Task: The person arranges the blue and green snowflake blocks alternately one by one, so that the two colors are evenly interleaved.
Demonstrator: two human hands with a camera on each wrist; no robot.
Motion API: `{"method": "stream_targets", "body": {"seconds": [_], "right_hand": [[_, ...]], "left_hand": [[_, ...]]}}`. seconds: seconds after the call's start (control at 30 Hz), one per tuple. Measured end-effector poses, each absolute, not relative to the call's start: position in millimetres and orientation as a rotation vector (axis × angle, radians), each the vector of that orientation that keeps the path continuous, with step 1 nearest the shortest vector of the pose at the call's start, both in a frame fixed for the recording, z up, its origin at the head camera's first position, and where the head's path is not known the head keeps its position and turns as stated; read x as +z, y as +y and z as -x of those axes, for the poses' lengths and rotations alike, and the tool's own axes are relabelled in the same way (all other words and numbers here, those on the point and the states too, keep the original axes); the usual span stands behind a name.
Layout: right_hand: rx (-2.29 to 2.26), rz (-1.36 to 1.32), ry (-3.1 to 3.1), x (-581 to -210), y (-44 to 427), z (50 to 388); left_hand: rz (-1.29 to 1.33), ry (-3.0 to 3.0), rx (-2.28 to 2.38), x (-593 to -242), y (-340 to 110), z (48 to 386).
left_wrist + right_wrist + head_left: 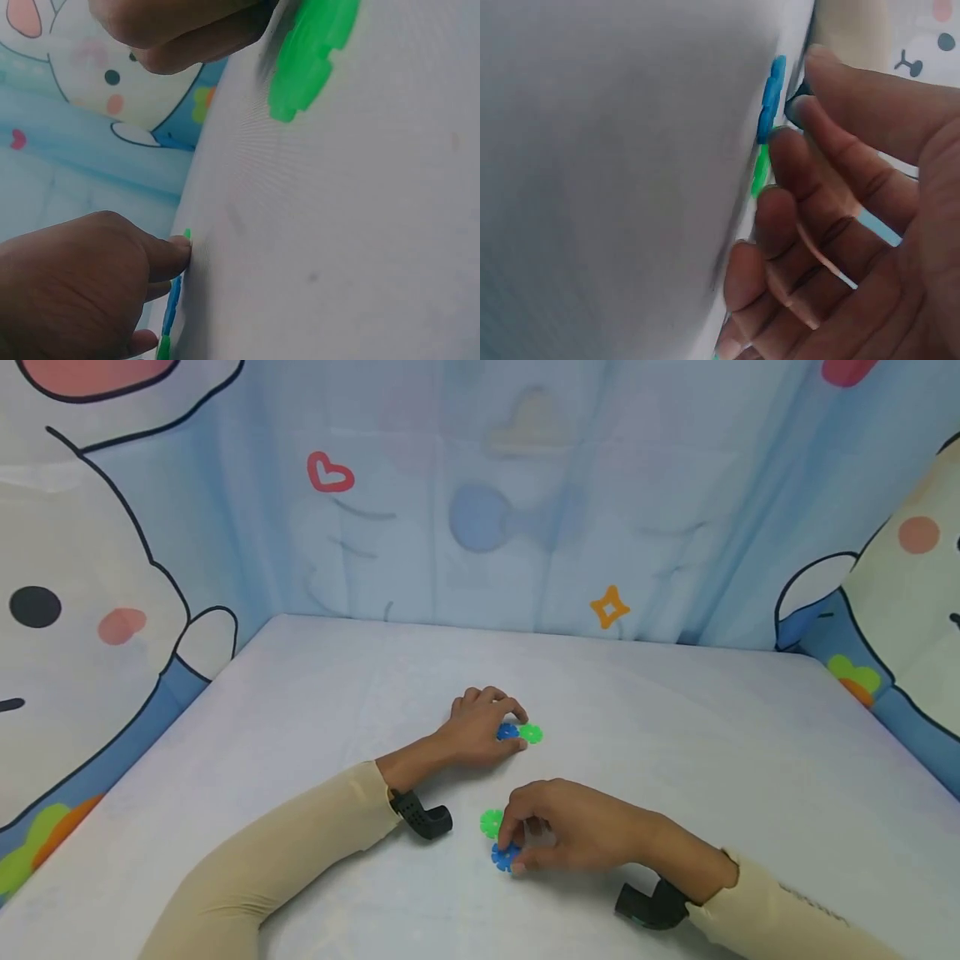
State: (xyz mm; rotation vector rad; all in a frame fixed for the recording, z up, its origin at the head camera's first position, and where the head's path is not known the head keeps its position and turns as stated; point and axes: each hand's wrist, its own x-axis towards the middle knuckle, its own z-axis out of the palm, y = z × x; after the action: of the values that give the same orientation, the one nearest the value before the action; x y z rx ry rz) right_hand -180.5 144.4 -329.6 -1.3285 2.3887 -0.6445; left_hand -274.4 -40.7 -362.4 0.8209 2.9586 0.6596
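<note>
The green discs (531, 733) and blue discs (500, 858) look like smooth plastic, the blue with a faint sheen. The tabletop (360, 693) appears matt and cloth-like. The curtain (390, 560) looks like thin, softly folded cloth, the sleeves (300, 835) matt fabric, the wrist straps (422, 817) plastic or rubber.

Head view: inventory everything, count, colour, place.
Table: one, white, foreground
Curtain: one, light blue, behind
Cartoon figures: two, mostly white, left and right
Heart outline: one, red, curtain's left
Star outline: one, orange, curtain's bottom
Cut-off print: one, red, top right
Faint prints: several, blue-grey, curtain's middle
Green pieces: two visible, green, on table
Blue pieces: two visible, blue, beside green ones
Wrist devices: two, black, lower middle and right
Sleeves: two, beige, lower left and right
Left hand: one, bare, at farther pieces
Right hand: one, bare, at nearer pieces
</note>
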Motion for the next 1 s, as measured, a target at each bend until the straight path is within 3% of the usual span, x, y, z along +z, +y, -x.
{"method": "stream_targets", "body": {"seconds": [1.0], "right_hand": [[-0.576, 1.243, 2.417, -334.6, 142.2, 179.0]], "left_hand": [[-0.827, 2.980, 0.663, -364.4, -42.9, 273.8]]}}
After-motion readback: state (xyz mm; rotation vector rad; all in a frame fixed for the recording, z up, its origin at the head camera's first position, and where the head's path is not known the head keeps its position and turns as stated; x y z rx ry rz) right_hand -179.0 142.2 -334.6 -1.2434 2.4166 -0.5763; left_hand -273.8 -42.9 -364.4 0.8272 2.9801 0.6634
